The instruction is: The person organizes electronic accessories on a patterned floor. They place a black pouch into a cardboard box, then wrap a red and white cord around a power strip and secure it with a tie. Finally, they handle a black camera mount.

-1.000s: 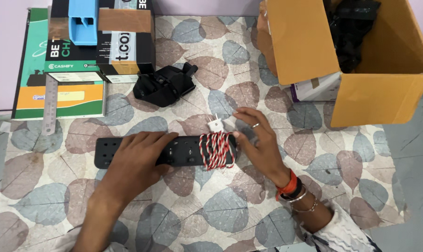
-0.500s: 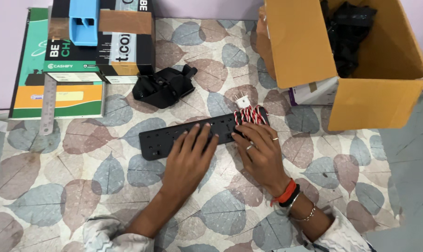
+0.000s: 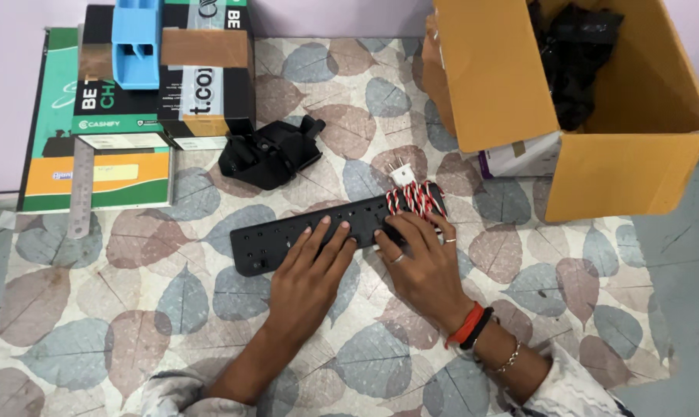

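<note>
Power strip [image 3: 318,232] mid-table, cardboard box [image 3: 619,166] behind right, stacked boxes [image 3: 164,77] behind left.

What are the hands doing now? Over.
Left hand and right hand flat on black power strip. Red-white cord wound round its right end. Cardboard box close beyond it.

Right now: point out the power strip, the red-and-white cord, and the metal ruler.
black power strip [image 3: 287,235], head view, bare top face left of the hands.
red-and-white cord [image 3: 412,199], head view, middle of the coil wound round the strip's end.
metal ruler [image 3: 81,189], head view, mid-length of the blade.
</note>
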